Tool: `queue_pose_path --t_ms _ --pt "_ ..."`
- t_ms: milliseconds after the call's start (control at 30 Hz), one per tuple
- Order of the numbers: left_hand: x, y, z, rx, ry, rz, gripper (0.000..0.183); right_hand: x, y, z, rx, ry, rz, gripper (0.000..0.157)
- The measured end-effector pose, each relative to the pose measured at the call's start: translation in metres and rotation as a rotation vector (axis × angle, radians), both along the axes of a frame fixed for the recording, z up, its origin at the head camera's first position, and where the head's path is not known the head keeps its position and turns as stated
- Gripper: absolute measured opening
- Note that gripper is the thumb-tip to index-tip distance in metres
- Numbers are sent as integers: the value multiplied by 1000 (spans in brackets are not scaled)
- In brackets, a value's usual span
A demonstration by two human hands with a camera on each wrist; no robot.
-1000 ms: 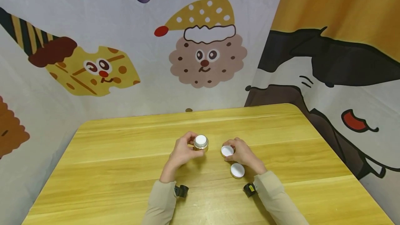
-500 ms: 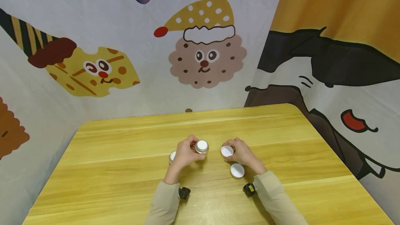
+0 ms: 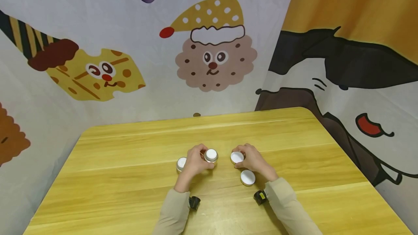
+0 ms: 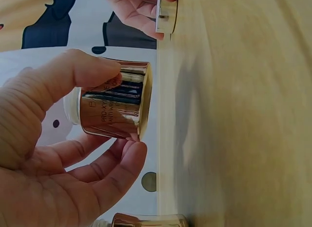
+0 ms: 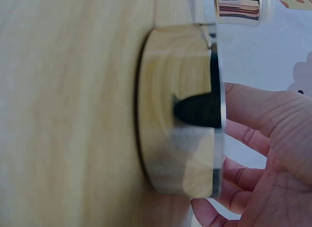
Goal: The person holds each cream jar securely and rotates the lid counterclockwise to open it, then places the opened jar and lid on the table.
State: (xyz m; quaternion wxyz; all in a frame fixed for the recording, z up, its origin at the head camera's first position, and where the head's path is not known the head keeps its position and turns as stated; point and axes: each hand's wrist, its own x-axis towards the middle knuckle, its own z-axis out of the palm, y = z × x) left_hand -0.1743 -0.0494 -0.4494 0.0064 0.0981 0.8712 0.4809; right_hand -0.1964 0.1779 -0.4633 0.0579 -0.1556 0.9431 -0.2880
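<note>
My left hand [image 3: 196,161] grips a shiny gold cream jar [image 4: 114,102] between thumb and fingers. A white inner cover [image 3: 211,153] tops it, and in the left wrist view its base is a little above the table. My right hand [image 3: 254,159] holds a round jar lid [image 3: 237,157] by its rim, white inside facing up. Just nearer lies a second lid [image 3: 248,177], also white side up; its gold wall fills the middle of the right wrist view. Left of my left hand stands another gold jar [image 3: 181,163] with a white top, partly hidden by the hand.
The jars and lids are grouped mid-table on a yellow wood-grain table [image 3: 130,184]. Its far edge meets a cloth backdrop [image 3: 156,97] printed with cartoon figures. Both wrists wear small black cameras [image 3: 194,202].
My left hand has moved slightly nearer to me and to the right with the jar, uncovering the second jar on its left. My right hand has stayed in place with its lid.
</note>
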Motion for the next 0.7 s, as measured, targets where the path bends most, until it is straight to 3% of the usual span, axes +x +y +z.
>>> queue_pose_path --t_ms 700 --pt "3 6 -1 -136 -84 -1 40 0 1 2 -15 12 19 44"
